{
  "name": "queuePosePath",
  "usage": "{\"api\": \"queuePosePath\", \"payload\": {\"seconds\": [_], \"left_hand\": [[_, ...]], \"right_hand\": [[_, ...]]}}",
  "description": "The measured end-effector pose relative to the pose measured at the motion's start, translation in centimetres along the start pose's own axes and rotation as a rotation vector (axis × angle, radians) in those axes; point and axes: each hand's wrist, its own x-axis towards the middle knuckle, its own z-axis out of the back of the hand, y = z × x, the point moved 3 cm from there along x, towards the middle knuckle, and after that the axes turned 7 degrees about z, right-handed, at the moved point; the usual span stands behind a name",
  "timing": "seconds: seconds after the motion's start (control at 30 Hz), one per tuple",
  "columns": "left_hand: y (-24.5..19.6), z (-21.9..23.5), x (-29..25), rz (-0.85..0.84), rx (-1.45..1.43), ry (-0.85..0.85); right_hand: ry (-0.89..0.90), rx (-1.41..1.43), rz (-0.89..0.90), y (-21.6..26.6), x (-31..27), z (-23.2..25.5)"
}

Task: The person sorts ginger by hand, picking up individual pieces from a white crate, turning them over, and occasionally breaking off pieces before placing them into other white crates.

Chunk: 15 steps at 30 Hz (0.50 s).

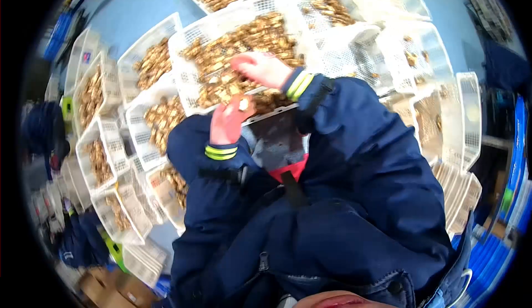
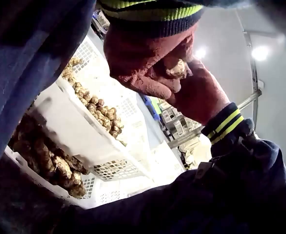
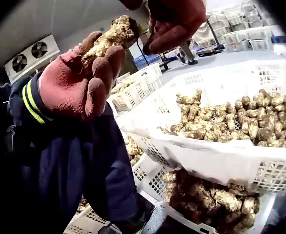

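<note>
Both hands wear reddish gloves with soil on them. The left hand (image 1: 225, 124) grips a stubby cream-and-brown mushroom (image 3: 113, 40), its thumb and fingers bent around the stem. In the right wrist view the darker, broader end points up and away from the palm. The right hand (image 1: 265, 69) hovers just beyond that end, fingers loosely bent, with nothing visible in its grasp. Below the hands, a lower white crate (image 3: 166, 208) holds larger, darker mushrooms. Above it a big white crate (image 3: 209, 152) carries a heap of smaller mushrooms (image 3: 235, 122).
White mesh crates (image 1: 133, 64) with mushrooms ring the seated person on both sides and ahead. Another crate (image 1: 354, 58) at the front right has few pieces inside. Nested crates (image 1: 457, 194) stand at the right. Blue floor (image 1: 138, 6) shows beyond the crates.
</note>
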Motion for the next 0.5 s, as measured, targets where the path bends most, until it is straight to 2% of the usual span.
{"api": "queuePosePath", "payload": {"seconds": [0.07, 0.13, 0.17, 0.2, 0.23, 0.3, 0.33, 0.4, 0.47, 0.5], "left_hand": [[-0.2, 0.1, 0.4, 0.142, -0.001, -0.228], [-0.4, -0.4, 0.5, 0.126, 0.058, -0.123], [-0.5, -0.8, 0.5, 0.144, 0.022, -0.214], [-0.5, -1.7, 0.3, 0.078, 0.077, -0.212], [-0.3, -1.1, 0.5, 0.072, -0.003, -0.180], [0.3, 0.1, 0.8, 0.065, -0.087, -0.147], [0.1, -0.1, 0.8, 0.083, -0.047, -0.198], [-0.3, -0.6, 0.6, 0.116, -0.075, -0.268], [-0.2, -0.3, 0.7, 0.172, -0.089, -0.281], [-0.1, -0.2, 0.7, 0.176, -0.090, -0.282]], "right_hand": [[0.035, -0.028, -0.089, 1.5, -0.2, 0.1], [0.057, -0.061, 0.003, 1.7, -0.3, -0.2], [0.096, -0.031, -0.009, 1.6, -0.2, -0.3], [0.128, -0.004, -0.028, 1.5, -0.2, -0.4], [0.085, 0.194, -0.042, 1.3, 0.0, -1.0], [0.085, 0.141, -0.083, 0.6, 0.1, -0.8], [0.082, 0.095, -0.123, 0.3, 0.1, -0.7], [0.020, 0.039, -0.051, -0.2, 0.2, -0.6], [0.047, 0.011, -0.168, 0.1, 0.1, -0.3], [0.045, 0.012, -0.172, -0.1, 0.1, -0.4]]}}
